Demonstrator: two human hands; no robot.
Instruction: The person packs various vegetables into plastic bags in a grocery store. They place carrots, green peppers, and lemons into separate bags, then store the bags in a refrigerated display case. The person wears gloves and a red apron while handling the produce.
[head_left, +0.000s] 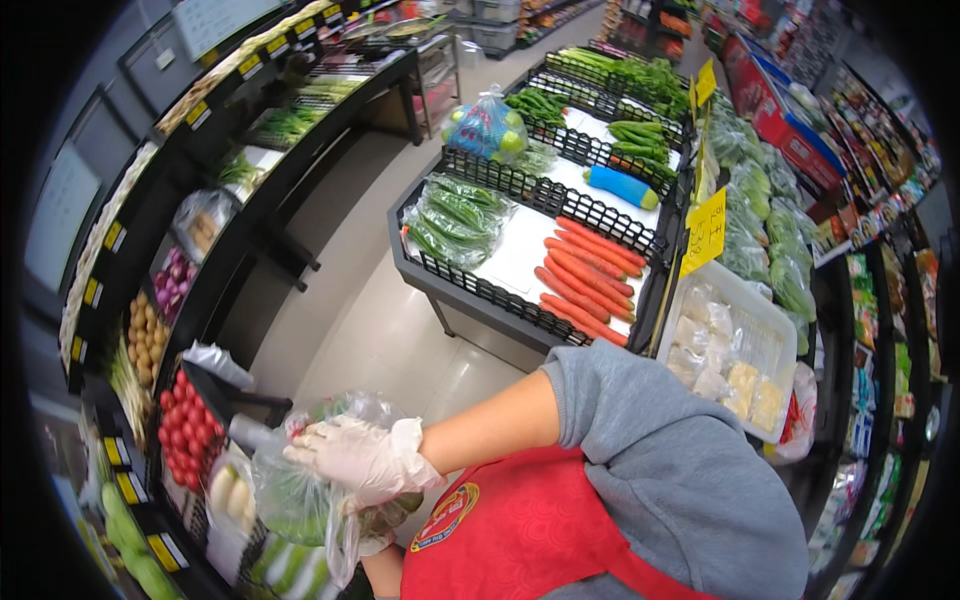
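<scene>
My right hand (356, 454), in a pale thin glove, reaches across to the left and lies against a clear plastic bag (289, 491) of green vegetables, its fingers on the gathered plastic. Below it, my left hand (375, 538), also gloved and mostly hidden, grips the bag from underneath, and loose plastic (343, 544) hangs beside its wrist. More clear plastic (367, 405) with something green inside shows behind my right hand. A small red piece (298, 427) sits by the right fingertips; I cannot tell what it is.
Beside the bag are red radishes (187, 431), white radishes (232, 491) and a shelf (266, 191) of potatoes (144, 330) and onions (175, 281). Across the aisle (360, 307), a black display stand (480, 292) holds carrots (589, 277) and bagged cucumbers (457, 221). A white tray (776, 330) stands right.
</scene>
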